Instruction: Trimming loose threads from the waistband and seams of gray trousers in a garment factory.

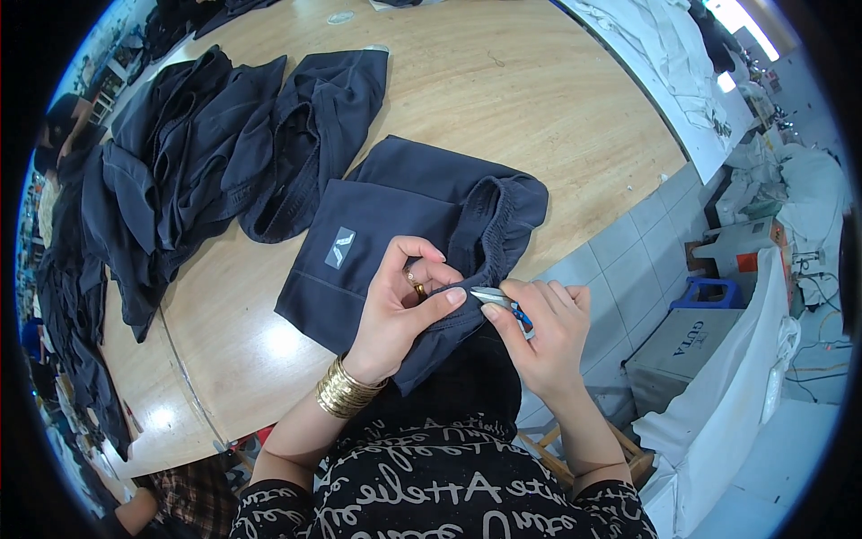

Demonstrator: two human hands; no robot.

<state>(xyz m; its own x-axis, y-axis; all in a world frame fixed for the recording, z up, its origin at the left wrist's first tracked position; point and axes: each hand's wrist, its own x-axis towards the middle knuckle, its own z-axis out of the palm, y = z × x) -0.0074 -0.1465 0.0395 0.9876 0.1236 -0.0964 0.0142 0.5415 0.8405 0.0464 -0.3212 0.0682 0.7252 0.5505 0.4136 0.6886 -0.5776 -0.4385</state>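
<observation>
A pair of dark navy shorts [404,211] lies at the near edge of the table, with a small grey label [338,248] on one leg. My left hand [395,310] pinches the gathered elastic waistband [489,229] between thumb and fingers. In my right hand [549,340] is a small pair of thread snips [490,296] with a bit of blue at the grip. Their tips point left, close to my left thumb and the waistband's edge. Whether the blades touch a thread is too small to tell.
More dark garments [184,157] are heaped at the left of the wooden table [557,99]. White cloth [646,54] covers a surface at the far right. A grey box [682,346], a blue plastic stool [705,293] and white sheeting [718,395] stand to my right. Another person's plaid sleeve [193,499] shows lower left.
</observation>
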